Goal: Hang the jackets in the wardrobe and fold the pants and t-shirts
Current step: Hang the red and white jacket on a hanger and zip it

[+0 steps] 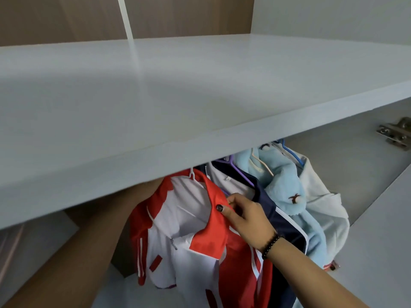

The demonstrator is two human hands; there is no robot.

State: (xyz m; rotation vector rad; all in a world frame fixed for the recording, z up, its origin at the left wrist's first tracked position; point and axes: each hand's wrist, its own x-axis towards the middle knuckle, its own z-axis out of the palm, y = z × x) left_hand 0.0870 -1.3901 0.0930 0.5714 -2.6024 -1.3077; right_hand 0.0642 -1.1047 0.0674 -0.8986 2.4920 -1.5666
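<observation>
1. View: head camera, looking into a wardrobe (378, 252). A wide pale shelf (178, 96) fills the upper half of the frame; the hanging space lies below its front edge
2. Task item: red and white jacket (200, 252), hanging on a white hanger (193, 175) just under the shelf edge, leftmost of the hung garments. Collar red, body white, white stripes on the red sleeves. The hanger's hook and the rail are hidden by the shelf
3. Right hand (246, 218): reaches in from lower right, thumb and fingers pinching the red collar on its right side. Thumb on the front of the fabric, dark nail showing; fingers curled behind the collar. Dark bead bracelet (270, 246) on the wrist
4. Left hand: forearm rises from lower left, passes behind the jacket's left shoulder and goes up behind the shelf edge. The hand itself is hidden; cannot tell how its fingers lie
5. Other garments, to the right of the red jacket, packed close together:
   - navy and white jacket (287, 221) on a purple hanger (239, 167), touching the red jacket
   - light blue garment (287, 187) with a small dark logo
   - white garment (322, 196) on a blue hanger (291, 152), furthest right
6. Metal door hinge (395, 133) on the right inner wall, well apart from the clothes
</observation>
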